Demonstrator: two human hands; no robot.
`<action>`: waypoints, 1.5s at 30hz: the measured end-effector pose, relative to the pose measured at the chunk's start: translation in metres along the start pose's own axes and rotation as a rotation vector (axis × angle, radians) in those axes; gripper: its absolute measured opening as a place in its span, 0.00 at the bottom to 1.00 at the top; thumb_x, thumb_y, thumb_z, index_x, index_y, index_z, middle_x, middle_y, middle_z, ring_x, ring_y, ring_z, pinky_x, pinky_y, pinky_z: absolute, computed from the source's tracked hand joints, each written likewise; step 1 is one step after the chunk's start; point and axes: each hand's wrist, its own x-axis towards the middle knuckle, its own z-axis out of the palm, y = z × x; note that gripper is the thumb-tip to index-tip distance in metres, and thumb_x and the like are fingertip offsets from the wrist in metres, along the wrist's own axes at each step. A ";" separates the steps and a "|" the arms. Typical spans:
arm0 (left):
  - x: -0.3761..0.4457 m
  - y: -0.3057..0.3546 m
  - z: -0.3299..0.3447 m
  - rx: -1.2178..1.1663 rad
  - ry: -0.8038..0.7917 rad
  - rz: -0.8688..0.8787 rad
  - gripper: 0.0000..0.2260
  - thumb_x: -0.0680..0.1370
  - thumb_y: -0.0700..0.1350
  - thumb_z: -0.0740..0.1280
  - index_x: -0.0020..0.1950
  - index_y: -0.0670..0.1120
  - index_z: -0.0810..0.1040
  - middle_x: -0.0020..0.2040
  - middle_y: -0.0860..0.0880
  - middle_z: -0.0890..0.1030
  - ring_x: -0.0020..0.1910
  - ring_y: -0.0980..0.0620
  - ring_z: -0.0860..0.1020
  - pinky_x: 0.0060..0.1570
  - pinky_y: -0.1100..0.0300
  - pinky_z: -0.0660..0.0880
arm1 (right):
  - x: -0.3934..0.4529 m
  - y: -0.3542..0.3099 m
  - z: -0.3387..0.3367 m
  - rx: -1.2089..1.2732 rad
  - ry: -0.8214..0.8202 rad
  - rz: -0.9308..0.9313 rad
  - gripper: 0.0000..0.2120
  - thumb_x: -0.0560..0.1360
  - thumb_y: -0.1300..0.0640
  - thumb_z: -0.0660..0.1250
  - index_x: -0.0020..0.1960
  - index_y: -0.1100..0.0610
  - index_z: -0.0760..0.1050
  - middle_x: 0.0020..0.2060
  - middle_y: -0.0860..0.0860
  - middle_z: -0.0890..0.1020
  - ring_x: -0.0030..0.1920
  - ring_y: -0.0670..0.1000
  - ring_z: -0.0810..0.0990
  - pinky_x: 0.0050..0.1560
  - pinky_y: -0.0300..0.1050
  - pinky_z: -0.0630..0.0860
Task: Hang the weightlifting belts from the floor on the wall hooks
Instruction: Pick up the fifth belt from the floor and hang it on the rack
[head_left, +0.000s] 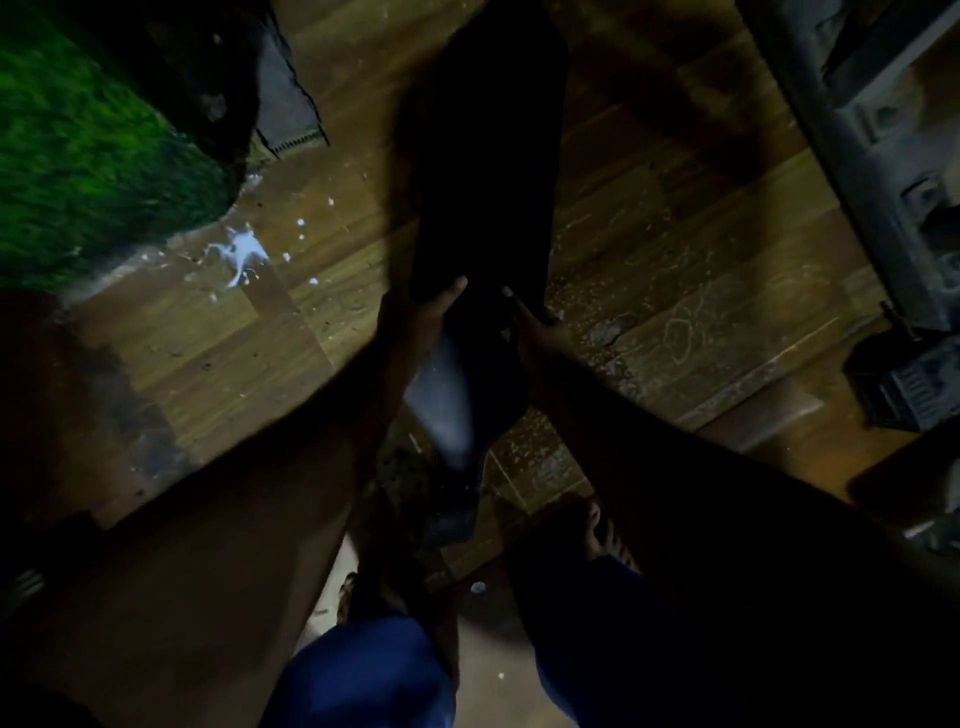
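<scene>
**A:** What've I got, nearest first?

**B:** Below the grip, closest to me: blue trouser legs (363, 670) and a bare foot (597, 525) on the wood floor (675, 249). I'm standing right over the work, prob. so the belt comes straight up to me.

**A:** And the grip itself?

**B:** Both hands on one dark weightlifting belt (483, 171). Left hand (421, 312) pinches its left edge, thumb over the top. Right hand (535, 327) is on the right edge, fingers look wrapped round it, but it's v. dark there, can't swear to it. One hand per edge keeps the wide part flat, I'd say, so it doesn't fold.

**A:** Where's the belt rel. to the hands?

**B:** It runs both ways. Under the grip a greyer, narrower end hangs towards my feet. Past the grip the broad black part stretches away over the floor. Can't tell if the far end is lifted or resting on the boards.

**A:** Hooks?

**B:** None in view, no wall either. So hanging not yet done, I reckon this is the pick-up stage.

**A:** Further out?

**B:** Left of the grip, white splatter (244, 254) on the boards. Beyond that, green turf (88, 150). Far right, a grey metal frame (883, 156), some gym kit, blurred.
</scene>
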 end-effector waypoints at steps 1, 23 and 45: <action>-0.015 0.012 -0.009 -0.010 -0.006 0.007 0.24 0.71 0.57 0.76 0.60 0.42 0.81 0.50 0.51 0.83 0.48 0.56 0.81 0.43 0.70 0.76 | -0.018 -0.007 -0.004 0.032 -0.015 0.001 0.26 0.69 0.38 0.75 0.59 0.55 0.80 0.54 0.53 0.85 0.53 0.53 0.84 0.56 0.52 0.82; -0.385 0.336 -0.251 -0.280 -0.089 -0.309 0.20 0.74 0.53 0.74 0.58 0.41 0.80 0.52 0.40 0.84 0.49 0.41 0.84 0.57 0.44 0.79 | -0.523 -0.233 -0.044 -0.573 -0.062 -0.536 0.22 0.78 0.39 0.65 0.32 0.53 0.74 0.30 0.51 0.80 0.35 0.57 0.83 0.36 0.51 0.76; -0.720 0.396 -0.367 -0.463 0.240 0.176 0.23 0.68 0.57 0.78 0.52 0.40 0.84 0.47 0.45 0.87 0.45 0.49 0.86 0.49 0.56 0.79 | -0.769 -0.321 -0.055 -0.039 -0.814 -0.360 0.38 0.54 0.36 0.83 0.59 0.52 0.82 0.57 0.51 0.85 0.64 0.56 0.79 0.70 0.60 0.72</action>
